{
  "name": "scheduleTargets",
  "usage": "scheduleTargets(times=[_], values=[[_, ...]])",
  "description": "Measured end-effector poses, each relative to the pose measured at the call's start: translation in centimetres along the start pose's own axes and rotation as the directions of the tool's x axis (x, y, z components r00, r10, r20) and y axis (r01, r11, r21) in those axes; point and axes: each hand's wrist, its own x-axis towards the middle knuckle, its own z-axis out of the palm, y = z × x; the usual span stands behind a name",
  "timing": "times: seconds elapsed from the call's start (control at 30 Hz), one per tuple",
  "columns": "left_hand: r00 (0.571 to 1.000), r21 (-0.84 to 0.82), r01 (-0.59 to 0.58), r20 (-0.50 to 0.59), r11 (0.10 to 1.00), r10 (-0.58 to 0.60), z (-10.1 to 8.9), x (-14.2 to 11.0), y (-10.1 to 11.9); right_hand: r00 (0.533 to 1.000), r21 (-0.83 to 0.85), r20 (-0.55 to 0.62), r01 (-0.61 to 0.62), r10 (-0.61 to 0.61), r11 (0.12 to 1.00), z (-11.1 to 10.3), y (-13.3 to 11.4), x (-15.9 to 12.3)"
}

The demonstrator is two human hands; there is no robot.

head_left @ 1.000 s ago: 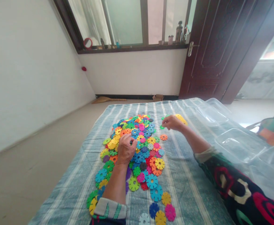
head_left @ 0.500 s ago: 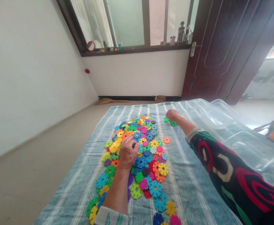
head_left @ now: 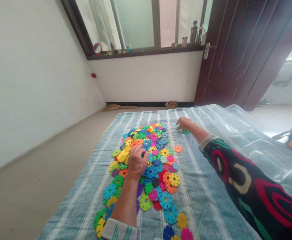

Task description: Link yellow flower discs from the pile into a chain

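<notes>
A spread heap of colourful notched plastic discs [head_left: 150, 172] lies on the striped cloth. My left hand [head_left: 137, 162] rests on the heap among yellow and blue discs, its fingers curled in and thumb against them. Whatever may sit in that curl is hidden. Farther off to the right, my right hand [head_left: 184, 123] is held low over a small group of green discs [head_left: 185, 132]. Its fingertips point left and down, slightly apart, with a bit of green just beneath them. Behind the wrist a sliver of yellow shows. One orange disc [head_left: 178, 149] lies alone between heap and green group.
Clear plastic containers [head_left: 260, 153] stand along the right side of the cloth-covered surface [head_left: 81, 196]. Beyond its far edge are a broom [head_left: 113, 107] on the floor, a wall and a brown door [head_left: 225, 60]. Part of another person appears at the right edge.
My right hand has moved away from me to the green discs, and its fingers have since loosened. My left hand stays on the heap. The view has shifted slightly.
</notes>
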Motion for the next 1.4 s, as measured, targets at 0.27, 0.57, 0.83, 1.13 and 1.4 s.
scheduleTargets(times=[0.27, 0.57, 0.83, 1.13, 1.4], values=[[1.000, 0.012, 0.003, 0.011, 1.000, -0.003, 0.0, -0.1, -0.1, 0.996, -0.141, 0.086, -0.001, 0.013, 0.990, 0.0, -1.1, 1.1], [1.000, -0.002, 0.008, 0.025, 1.000, -0.008, 0.0, 0.0, 0.1, 0.996, -0.185, 0.086, -0.022, 0.038, 0.982, -0.3, -2.0, 0.7], [0.998, -0.023, 0.037, 0.046, 0.999, -0.036, -0.2, 0.1, 0.5, 0.921, -0.023, 0.023, 0.390, -0.389, 0.921, -0.3, -7.0, -7.3], [0.997, -0.026, 0.070, 0.035, 0.997, -0.069, 0.0, 0.2, 0.0, 0.555, -0.081, 0.230, 0.829, -0.799, 0.553, 1.1, -13.7, -19.9], [0.998, -0.024, 0.066, 0.024, 0.998, -0.065, 0.1, 0.3, -0.1, 0.504, -0.146, 0.262, 0.864, -0.823, 0.483, 2.8, -14.6, -19.8]])
